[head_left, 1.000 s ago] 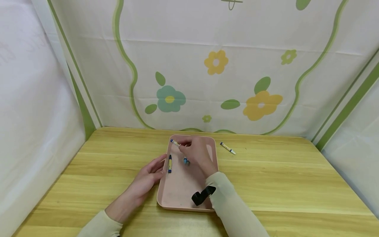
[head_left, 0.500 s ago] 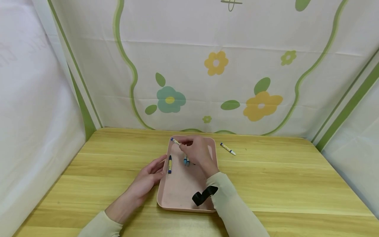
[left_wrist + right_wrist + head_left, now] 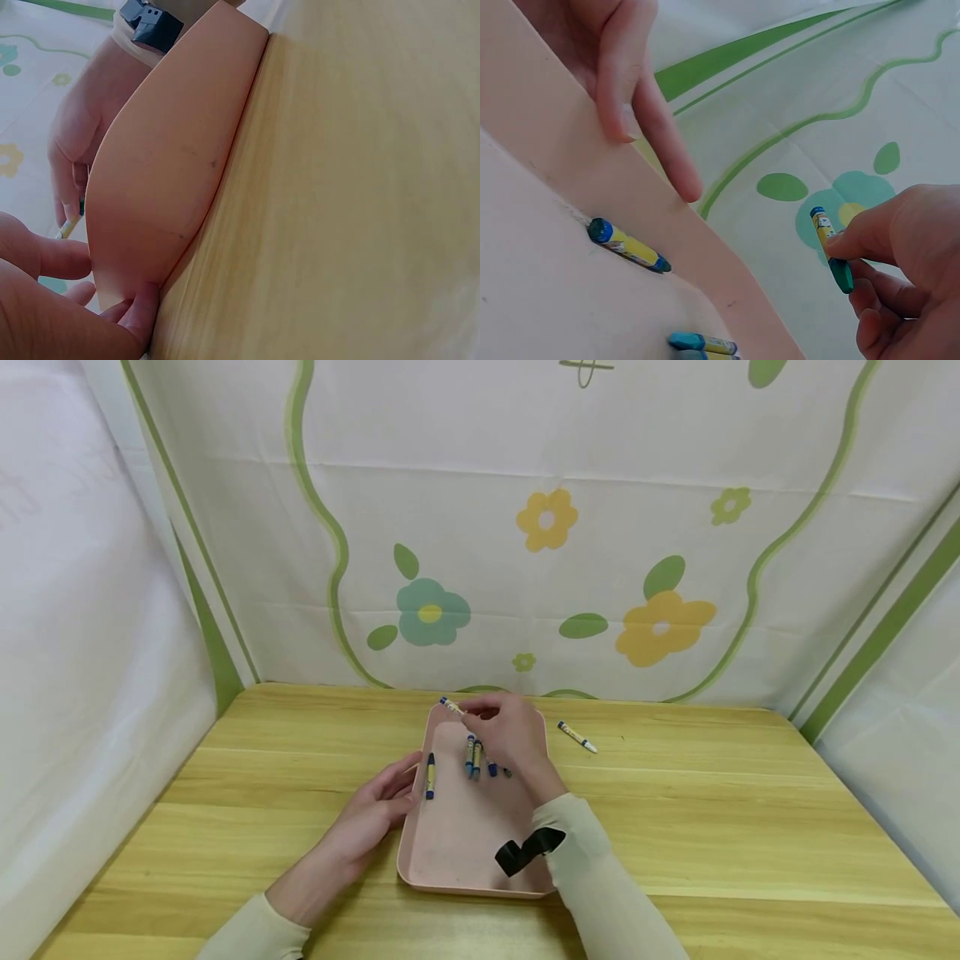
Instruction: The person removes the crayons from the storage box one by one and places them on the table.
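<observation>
Thumb and fingers of my right hand [image 3: 512,735] pinch a crayon [image 3: 829,244] with a yellow wrapper, blue bands and a green tip, above the far end of the pink tray [image 3: 468,852]. My left hand [image 3: 371,810] holds the tray's left side, with the thumb at the rim and fingers against the outer wall. A dark crayon [image 3: 431,776] lies along that left wall inside the tray. Two blue-toned crayons [image 3: 473,758] lie side by side near the middle. More crayon ends [image 3: 492,769] show beside them, partly hidden under my right hand.
A white crayon [image 3: 577,737] lies on the wooden table [image 3: 712,810], right of the tray. A flower-printed cloth [image 3: 487,568] stands behind the table's far edge, with white cloth sides left and right. A black wrist camera [image 3: 528,852] hangs over the tray.
My right hand has lifted a little toward the tray's far edge with the crayon, uncovering more of the crayons beneath. My left hand and the tray stay in place.
</observation>
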`<state>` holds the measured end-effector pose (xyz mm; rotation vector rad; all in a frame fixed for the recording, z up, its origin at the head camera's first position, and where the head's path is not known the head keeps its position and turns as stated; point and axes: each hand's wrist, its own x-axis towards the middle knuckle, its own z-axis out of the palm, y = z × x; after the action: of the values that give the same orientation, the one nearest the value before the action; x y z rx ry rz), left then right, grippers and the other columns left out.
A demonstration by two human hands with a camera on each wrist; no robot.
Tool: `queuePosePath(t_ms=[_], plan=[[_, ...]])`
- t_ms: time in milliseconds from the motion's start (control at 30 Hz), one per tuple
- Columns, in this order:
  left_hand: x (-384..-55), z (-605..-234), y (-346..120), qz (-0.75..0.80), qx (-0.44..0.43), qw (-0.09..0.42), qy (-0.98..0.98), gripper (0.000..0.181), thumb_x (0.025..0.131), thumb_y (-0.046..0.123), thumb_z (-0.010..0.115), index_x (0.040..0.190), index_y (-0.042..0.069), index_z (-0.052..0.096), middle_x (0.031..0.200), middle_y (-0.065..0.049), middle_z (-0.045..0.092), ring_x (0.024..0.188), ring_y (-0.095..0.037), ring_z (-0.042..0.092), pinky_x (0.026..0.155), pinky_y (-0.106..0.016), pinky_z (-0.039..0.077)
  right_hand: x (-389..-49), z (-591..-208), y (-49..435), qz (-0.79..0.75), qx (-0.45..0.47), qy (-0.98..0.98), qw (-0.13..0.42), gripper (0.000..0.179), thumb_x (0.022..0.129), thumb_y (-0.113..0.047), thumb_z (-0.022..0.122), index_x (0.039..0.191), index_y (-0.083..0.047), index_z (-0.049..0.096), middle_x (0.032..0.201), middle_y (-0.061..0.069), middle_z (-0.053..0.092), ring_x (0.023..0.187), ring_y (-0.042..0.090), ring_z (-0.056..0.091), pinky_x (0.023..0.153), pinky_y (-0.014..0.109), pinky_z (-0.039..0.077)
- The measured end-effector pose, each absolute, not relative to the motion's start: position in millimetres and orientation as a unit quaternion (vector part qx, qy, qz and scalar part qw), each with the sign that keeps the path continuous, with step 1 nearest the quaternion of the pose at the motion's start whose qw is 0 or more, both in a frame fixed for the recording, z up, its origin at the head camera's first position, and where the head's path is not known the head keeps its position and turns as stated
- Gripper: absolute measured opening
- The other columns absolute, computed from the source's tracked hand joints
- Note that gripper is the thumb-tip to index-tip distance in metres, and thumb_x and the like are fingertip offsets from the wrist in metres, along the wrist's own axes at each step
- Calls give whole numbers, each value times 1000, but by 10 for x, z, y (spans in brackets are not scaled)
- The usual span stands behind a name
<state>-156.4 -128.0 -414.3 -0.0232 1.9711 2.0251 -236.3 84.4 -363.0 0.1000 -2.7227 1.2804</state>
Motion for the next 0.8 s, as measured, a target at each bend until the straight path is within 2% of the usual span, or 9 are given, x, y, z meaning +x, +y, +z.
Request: queuePosePath(t_ms=[200, 467, 800], plan=[[-1565, -4144, -1263, 706, -15, 158, 690, 59, 107, 7, 54, 164, 20, 42, 171, -15, 39, 159, -35, 37, 127, -52, 36, -2366, -3570, 976, 508, 58, -859, 32, 16, 98, -17, 76, 112, -19, 84, 105, 2, 78, 93, 19, 71, 76, 31, 61], [-1563, -4153, -1257, 706, -21, 153, 691, 59, 107, 7, 55, 163, 21, 43, 170, -14, 41, 157, -34, 40, 123, -48, 41, -2391, -3554, 1166, 505, 58, -861, 33, 17, 98, -15, 76, 113, -16, 84, 108, 5, 79, 95, 20, 72, 77, 31, 60], [-1554, -4147, -1267, 705, -24, 151, 692, 60, 106, 7, 55, 163, 20, 43, 170, -14, 41, 157, -35, 39, 125, -52, 39, -2402, -3540, 1299, 498, 62, -864, 40, 18, 98, -16, 75, 115, -14, 83, 112, 8, 78, 100, 24, 72, 79, 30, 59]])
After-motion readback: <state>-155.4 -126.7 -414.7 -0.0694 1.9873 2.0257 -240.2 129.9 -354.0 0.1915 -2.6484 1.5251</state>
